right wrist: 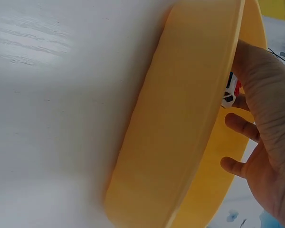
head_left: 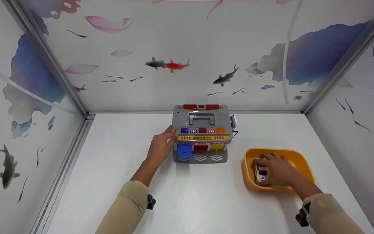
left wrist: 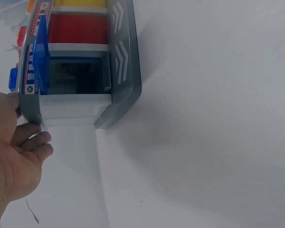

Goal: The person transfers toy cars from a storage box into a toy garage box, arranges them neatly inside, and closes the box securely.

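A grey toy garage (head_left: pixel 203 138) stands at the back middle of the table, with blue, red and yellow doors. Its blue door (left wrist: pixel 41 54) is swung up, and the compartment behind it shows dark in the left wrist view. My left hand (head_left: pixel 161 144) holds the garage's left roof edge, thumb on the edge and the other fingers curled beside the side wall. Inside a yellow basin (head_left: pixel 250 183), my right hand (head_left: pixel 279 170) grips a white toy car (head_left: pixel 261 172) with black windows and red marks. The basin wall partly hides the car in the right wrist view.
White table surface (head_left: pixel 187 201) lies in front of the garage and around the basin. Printed wall panels (head_left: pixel 187 39) with fish and petals enclose the back and both sides. A small grey-white piece (head_left: pixel 233 121) and a black cord sit on the garage's right side.
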A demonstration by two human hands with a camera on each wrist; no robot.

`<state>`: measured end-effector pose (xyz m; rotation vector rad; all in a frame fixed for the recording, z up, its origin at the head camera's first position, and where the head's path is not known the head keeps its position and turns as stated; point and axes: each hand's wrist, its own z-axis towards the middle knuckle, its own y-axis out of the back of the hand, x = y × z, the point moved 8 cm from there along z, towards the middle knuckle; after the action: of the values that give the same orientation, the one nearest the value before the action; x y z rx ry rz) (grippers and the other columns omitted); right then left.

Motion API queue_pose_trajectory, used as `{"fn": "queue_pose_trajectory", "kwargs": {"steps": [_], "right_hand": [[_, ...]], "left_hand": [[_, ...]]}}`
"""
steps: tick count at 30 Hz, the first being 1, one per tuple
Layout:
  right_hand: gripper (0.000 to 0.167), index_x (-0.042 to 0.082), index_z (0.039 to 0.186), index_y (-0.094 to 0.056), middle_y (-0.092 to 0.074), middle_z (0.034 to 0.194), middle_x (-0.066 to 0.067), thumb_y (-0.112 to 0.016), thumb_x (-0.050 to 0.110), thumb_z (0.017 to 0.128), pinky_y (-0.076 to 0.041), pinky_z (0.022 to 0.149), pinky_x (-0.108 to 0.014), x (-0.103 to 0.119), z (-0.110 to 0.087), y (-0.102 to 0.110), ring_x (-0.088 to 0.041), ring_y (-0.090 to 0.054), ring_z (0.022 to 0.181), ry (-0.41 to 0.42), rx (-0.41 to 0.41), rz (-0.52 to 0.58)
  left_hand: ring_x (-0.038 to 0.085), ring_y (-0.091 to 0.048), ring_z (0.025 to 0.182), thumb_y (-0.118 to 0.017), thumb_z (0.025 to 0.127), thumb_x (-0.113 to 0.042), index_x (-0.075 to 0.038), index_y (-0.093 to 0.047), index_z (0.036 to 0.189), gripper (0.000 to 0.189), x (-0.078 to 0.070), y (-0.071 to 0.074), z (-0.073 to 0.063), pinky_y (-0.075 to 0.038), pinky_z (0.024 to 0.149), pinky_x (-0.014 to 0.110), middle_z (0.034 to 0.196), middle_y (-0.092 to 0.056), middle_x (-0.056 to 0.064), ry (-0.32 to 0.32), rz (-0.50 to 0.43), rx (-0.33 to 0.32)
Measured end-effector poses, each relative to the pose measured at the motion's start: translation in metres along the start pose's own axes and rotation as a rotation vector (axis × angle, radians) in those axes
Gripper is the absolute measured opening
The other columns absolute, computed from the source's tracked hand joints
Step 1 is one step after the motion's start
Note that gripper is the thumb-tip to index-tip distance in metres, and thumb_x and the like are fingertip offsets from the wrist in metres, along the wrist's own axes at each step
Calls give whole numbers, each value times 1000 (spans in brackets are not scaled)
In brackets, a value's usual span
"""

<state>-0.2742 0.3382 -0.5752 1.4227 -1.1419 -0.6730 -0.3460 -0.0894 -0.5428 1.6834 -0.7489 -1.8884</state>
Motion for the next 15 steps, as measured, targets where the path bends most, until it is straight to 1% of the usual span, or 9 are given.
{"fn": "queue_pose_trajectory", "kwargs": {"steps": [4,6,8,11,13,15], "right_hand": [[76,26,148,-68,-61,155,-18,-96,51,82,-46,108,-83,0,-3,11,-51,-52,140,19,-35,17],[76,25,148,-68,-62,154,-17,-96,50,82,-50,105,-76,2,-4,18,-47,-53,135,35,-57,29],[76,24,148,-69,-63,152,-16,-97,48,81,-55,99,-67,5,-6,25,-41,-53,130,54,-77,44],[77,24,148,-70,-64,149,-12,-98,46,79,-58,92,-54,12,-6,34,-33,-53,124,73,-100,63],[77,25,148,-70,-63,149,-11,-97,46,79,-59,91,-50,17,-5,39,-32,-52,124,80,-107,63],[76,27,148,-70,-64,149,-9,-97,46,80,-57,94,-51,22,-4,41,-30,-51,124,84,-110,62]], "left_hand": [[26,-49,160,-59,115,-46,-19,-58,160,53,-1,1,0,-42,132,46,170,-50,5,-1,6,4],[25,-49,160,-59,115,-46,-19,-58,160,53,-1,1,0,-42,132,46,170,-50,5,0,7,5],[26,-49,160,-59,115,-46,-20,-58,160,52,-1,1,0,-42,132,46,170,-50,5,4,6,7],[26,-50,160,-59,115,-45,-20,-58,160,52,-2,2,0,-43,132,47,170,-50,5,8,7,3],[26,-50,160,-60,115,-46,-20,-58,160,52,-2,2,-1,-43,132,47,170,-50,5,10,7,4],[26,-51,159,-60,115,-45,-20,-59,160,52,-2,1,-1,-43,132,47,169,-51,5,6,9,4]]}}
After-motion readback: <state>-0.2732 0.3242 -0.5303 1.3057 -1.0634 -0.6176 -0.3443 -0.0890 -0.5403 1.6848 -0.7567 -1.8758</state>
